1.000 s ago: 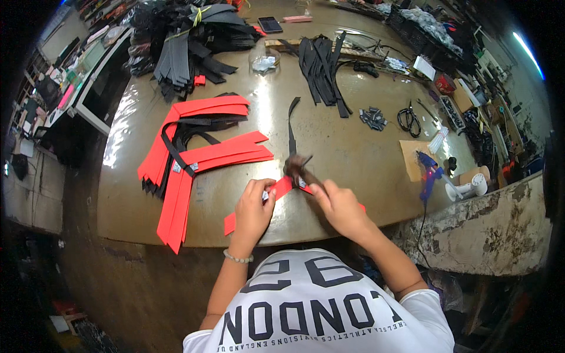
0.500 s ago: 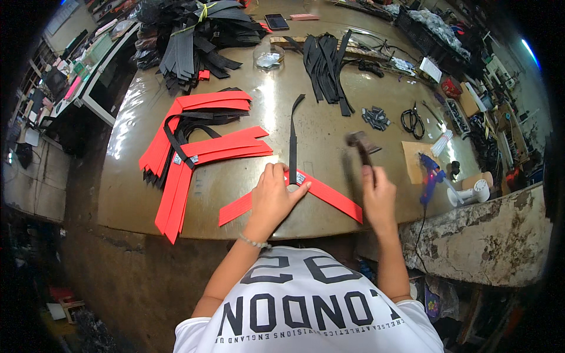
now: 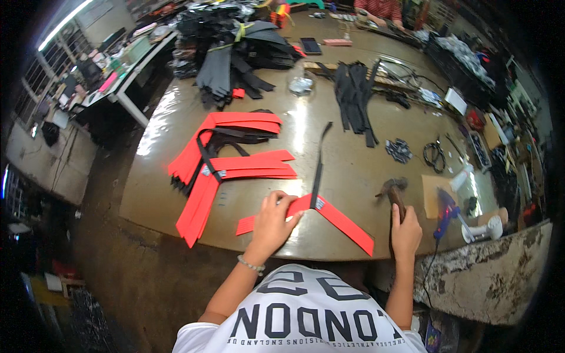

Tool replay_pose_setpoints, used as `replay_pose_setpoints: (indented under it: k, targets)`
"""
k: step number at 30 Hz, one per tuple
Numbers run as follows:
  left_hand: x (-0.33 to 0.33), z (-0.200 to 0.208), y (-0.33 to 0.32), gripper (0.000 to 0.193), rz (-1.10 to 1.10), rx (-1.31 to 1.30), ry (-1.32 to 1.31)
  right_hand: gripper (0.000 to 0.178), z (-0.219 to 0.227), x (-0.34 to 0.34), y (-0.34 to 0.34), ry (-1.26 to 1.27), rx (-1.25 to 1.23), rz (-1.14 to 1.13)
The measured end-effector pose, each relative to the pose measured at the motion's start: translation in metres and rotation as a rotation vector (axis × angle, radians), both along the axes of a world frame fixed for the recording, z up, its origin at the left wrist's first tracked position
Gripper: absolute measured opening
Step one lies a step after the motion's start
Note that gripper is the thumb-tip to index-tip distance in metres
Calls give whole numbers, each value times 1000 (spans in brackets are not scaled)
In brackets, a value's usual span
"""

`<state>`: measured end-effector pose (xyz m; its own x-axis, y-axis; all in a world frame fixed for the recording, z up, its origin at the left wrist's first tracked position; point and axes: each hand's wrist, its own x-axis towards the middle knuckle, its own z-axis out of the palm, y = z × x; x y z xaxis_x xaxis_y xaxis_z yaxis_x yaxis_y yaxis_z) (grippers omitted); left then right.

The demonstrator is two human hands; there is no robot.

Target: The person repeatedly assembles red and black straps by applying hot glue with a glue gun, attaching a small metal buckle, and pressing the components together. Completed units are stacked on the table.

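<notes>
A flat red strap, bent into a wide V, lies near the table's front edge. From its peak a thin black strap runs away from me, and a small pale label shows at the join. My left hand closes over the V's left arm, hiding part of it, with the thumb near the strap's lower edge. To the right, my right hand is wrapped round the wooden handle of a hammer. The hammer's head is low over the table, apart from the red strap; whether it touches the table I cannot tell.
Stacked red straps with black ones lie at left. Bundled black strips, small dark pieces, black scissors and a blue glue gun lie farther off or right. A person in red stripes is across the table.
My left hand has slid from the join onto the V's left arm, uncovering the join. The hammer has come down and rightward, away from the strap. The whole view has shifted.
</notes>
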<state>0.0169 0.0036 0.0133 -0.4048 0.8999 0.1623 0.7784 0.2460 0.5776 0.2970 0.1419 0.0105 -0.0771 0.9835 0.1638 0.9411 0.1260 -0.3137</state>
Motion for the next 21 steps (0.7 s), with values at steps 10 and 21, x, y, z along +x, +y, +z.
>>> replay_pose_setpoints:
  k: [10,21]
  targets:
    - [12,-16,37,27,-197,106,-120,28,2,-117,-59,535,-209,417]
    - [2,-23,39,25,-256,125,-151,27,-14,-131,-33,448,-266,329]
